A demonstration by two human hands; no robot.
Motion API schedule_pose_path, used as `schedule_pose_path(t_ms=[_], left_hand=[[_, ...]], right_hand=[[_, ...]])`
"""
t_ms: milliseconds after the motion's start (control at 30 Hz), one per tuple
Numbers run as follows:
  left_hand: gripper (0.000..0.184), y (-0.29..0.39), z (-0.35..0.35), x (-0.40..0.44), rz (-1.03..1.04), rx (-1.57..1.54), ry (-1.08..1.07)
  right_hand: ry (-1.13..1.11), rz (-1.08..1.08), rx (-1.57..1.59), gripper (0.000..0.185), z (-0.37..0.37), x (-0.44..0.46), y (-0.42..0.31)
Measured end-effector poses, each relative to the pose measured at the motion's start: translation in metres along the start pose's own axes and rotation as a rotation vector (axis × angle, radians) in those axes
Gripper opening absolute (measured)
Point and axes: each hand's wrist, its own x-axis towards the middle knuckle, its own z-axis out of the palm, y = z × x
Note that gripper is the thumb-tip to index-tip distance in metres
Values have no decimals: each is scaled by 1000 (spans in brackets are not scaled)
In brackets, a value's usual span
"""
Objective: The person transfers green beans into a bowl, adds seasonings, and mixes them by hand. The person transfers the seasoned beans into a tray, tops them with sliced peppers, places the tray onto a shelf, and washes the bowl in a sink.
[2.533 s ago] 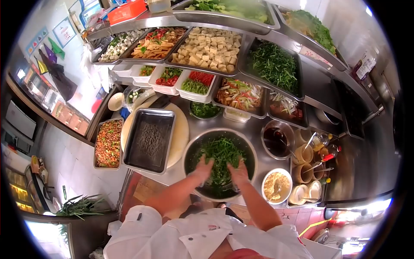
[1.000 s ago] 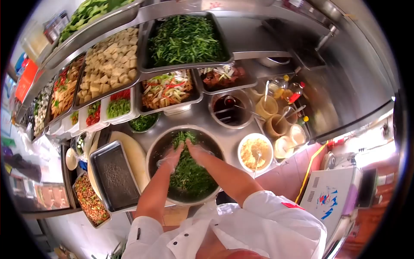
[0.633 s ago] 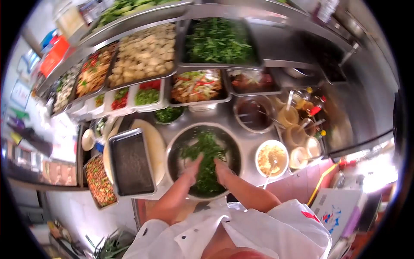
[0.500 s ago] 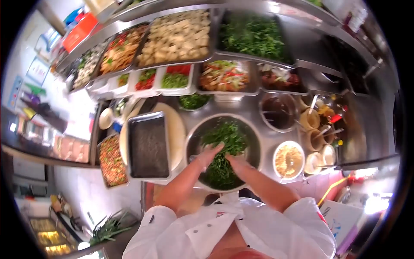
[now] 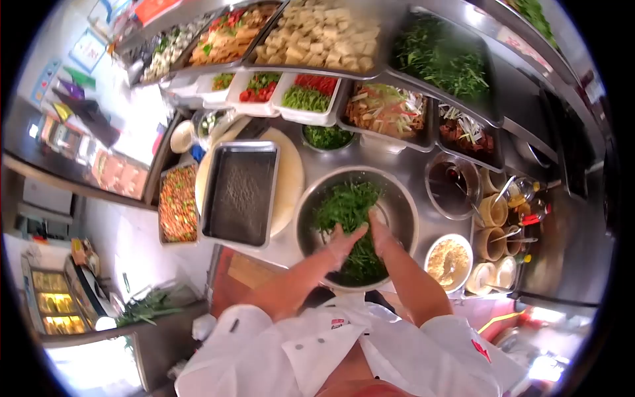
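steel counter [image 5: 414, 173] is pretty packed: metal bowl [image 5: 400, 210] near the front edge, dark tray [image 5: 243, 230] at its 10 o'clock, white bowl [image 5: 451, 288] at 4. left hand [image 5: 344, 245] and right hand [image 5: 381, 231] sit partly buried in the bowl's chopped greens [image 5: 347, 200], can't tell if they're gripping.

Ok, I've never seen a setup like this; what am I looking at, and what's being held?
No machine here: these are a person's own two hands, seen from a camera worn on their head, looking forward and down. The left hand and right hand are in chopped greens inside a metal bowl on the counter; how firmly they grip is unclear. Left of the bowl, a dark tray lies on a round board; to its right stands a white bowl.
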Motion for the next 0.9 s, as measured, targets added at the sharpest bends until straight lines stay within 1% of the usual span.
schedule_pose_path(t_ms=[67,100,133,167,233,267,300,333,367,400,433,467,500,533,567,600,633,667,700,733,767,800,833,900], left_hand=[[109,15,-20,-5,50,137,-122],[107,38,-34,-15,62,50,-236],[103,24,-45,9,167,108,-108],[100,11,-58,32,270,178,22],[107,43,-47,19,262,147,168],[112,46,-32,34,212,273,199],[117,47,-24,47,159,405,222],[117,61,-26,36,141,403,224],[121,88,-21,10,125,257,46],[126,99,-14,-1,99,108,-145],[126,96,-20,11,-47,175,-182],[125,91,-31,22,81,310,-153],[116,84,-45,37,115,252,-262],[103,89,-57,36,154,209,-296],[94,80,-59,45,126,4,-300],[93,76,-62,55,185,111,-180],[96,83,-52,53,170,150,-40],[99,68,-44,79,197,264,8],[101,53,-32,105,236,376,57],[101,58,-16,100,230,377,38],[103,73,0,86,143,538,41],[104,81,9,78,61,699,47],[104,78,5,87,63,698,40],[104,65,-20,104,22,520,-264]], right_hand=[[-87,-7,-361,96,-12,-47,-38],[-78,-19,-477,98,-19,-60,-56],[-123,-110,-440,97,-35,-46,-54],[-30,-87,-493,90,-43,-32,-66],[-5,-63,-98,82,-35,-15,-71],[-21,-55,-112,82,-25,3,-63],[-192,-73,128,80,-15,30,-43],[-349,-81,375,78,-8,45,-29],[-286,-70,233,77,5,18,-41],[-322,-18,216,81,9,10,-38],[-351,17,208,84,6,9,-42],[-307,23,224,84,-1,9,-49],[-193,10,-5,89,-12,6,-53],[-80,25,-237,93,-23,-6,-54],[-95,-124,-409,102,-22,-51,-86],[6,-91,-363,103,-30,-36,-83],[105,-59,-313,103,-36,-12,-75],[92,-149,-362,104,-41,34,-46],[66,-210,-350,105,-35,42,-36],[39,-269,-337,105,-30,50,-27],[-3,-289,-261,105,0,19,-42],[-120,-207,-265,93,13,-9,-57],[-113,-208,-265,93,13,-24,-70],[84,19,-546,98,12,-50,-85]])
